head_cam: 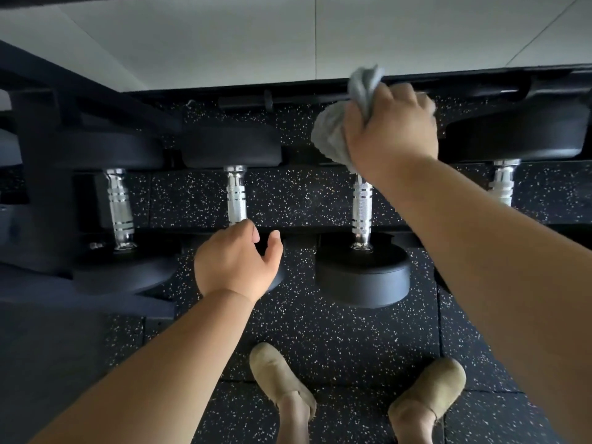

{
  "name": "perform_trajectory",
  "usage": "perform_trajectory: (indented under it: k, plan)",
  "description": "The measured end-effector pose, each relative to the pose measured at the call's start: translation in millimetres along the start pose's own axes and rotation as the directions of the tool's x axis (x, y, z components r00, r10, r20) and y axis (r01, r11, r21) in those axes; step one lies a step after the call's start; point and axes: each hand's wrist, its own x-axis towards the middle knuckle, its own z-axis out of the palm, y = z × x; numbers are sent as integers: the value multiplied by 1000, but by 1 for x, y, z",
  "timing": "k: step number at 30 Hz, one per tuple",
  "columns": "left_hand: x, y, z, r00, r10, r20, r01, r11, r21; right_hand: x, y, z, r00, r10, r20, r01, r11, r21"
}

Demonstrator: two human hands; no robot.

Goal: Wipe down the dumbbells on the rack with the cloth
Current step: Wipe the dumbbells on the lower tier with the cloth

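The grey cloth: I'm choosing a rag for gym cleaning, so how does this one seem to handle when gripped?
The grey cloth looks soft and floppy: it bunches into folds in the right hand, loose ends spilling above and below the fist. Probably light, since it is held in one closed hand. It should mould around a knurled chrome dumbbell handle.

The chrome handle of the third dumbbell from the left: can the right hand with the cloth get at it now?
Probably yes. The right hand holds the cloth just above that handle, and nothing lies between them.
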Motion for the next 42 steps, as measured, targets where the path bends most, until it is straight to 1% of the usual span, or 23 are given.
perform_trajectory:
  k: [2, 4, 6, 9, 11, 14, 16, 18, 20, 22, 23, 25, 26, 28, 30, 32, 34, 36, 37, 38, 40, 41, 42]
  plan:
    - [0, 0, -1, 1000, -2, -5, 1, 1000, -14, 9, -30, 2, 992, -122, 41, 128, 956, -263]
    - [0, 0, -1, 1000, 5, -13, -5, 1000, -15, 11, -53, 9, 948, -270, 170, 319, 835, -449]
    - [0, -1, -1, 1000, 7, -15, -8, 1000, -12, 6, -55, 19, 896, -383, 222, 442, 747, -496]
    - [-1, -3, 0, 1000, -3, -5, 3, 1000, -25, -6, -24, 14, 844, -524, 114, 520, 750, -408]
    - [0, -2, 0, 1000, -2, 1, 2, 1000, -25, -12, 11, 6, 886, -460, 57, 453, 835, -312]
    - [0, -1, 0, 1000, -1, -2, 1, 1000, -29, -21, 42, -5, 990, -143, 17, 144, 986, -78]
    - [0, -2, -1, 1000, -2, -5, 2, 999, -43, -23, 30, 5, 1000, 15, 22, -16, 999, 43]
    - [0, -3, 0, 1000, -9, -11, 8, 998, -65, -31, 5, 18, 999, 3, -39, -3, 1000, -9]
    - [-1, -3, -1, 1000, -13, -15, 11, 996, -85, -42, -10, 30, 981, -163, -109, 151, 982, -115]
    - [-1, -3, -2, 1000, -11, -12, 10, 996, -90, -50, -2, 33, 943, -329, -45, 318, 935, -159]
    - [-1, -3, -3, 1000, -11, -6, 10, 995, -96, -51, 6, 29, 928, -372, -16, 365, 918, -154]
    - [1, -4, -6, 1000, -6, 20, 8, 991, -136, -56, 23, 19, 926, -376, 26, 377, 920, -108]
    - [1, -5, -7, 999, 0, 49, 8, 985, -173, -61, 28, 13, 943, -330, 51, 333, 940, -69]
    - [1, -13, -9, 994, 21, 108, 12, 956, -292, -70, 29, 5, 979, -171, 108, 169, 985, 25]
    - [0, -29, -17, 992, 27, 127, 28, 911, -412, -77, 19, -5, 989, -11, 149, -16, 983, 181]
    - [2, -55, -33, 994, 33, 106, 13, 912, -411, -83, -3, -9, 980, 140, 143, -179, 932, 316]
    - [8, -87, -51, 994, 73, 83, -41, 944, -329, -92, -32, -5, 965, 228, 126, -259, 897, 358]
    - [18, -123, -69, 989, 127, 72, -110, 974, -197, -109, -59, 10, 973, 199, 121, -232, 882, 410]
    - [25, -141, -76, 986, 150, 71, -140, 983, -119, -120, -71, 21, 971, 177, 161, -232, 863, 449]
    - [32, -159, -81, 983, 166, 74, -163, 985, -50, -130, -81, 34, 957, 168, 238, -267, 831, 488]
    - [46, -191, -83, 977, 190, 96, -196, 979, 58, -154, -106, 57, 859, 134, 494, -390, 797, 462]
    - [52, -202, -80, 975, 195, 110, -205, 975, 87, -168, -117, 68, 839, 85, 537, -347, 843, 410]
    - [55, -210, -75, 974, 194, 120, -206, 974, 94, -181, -126, 80, 867, 15, 499, -238, 892, 385]
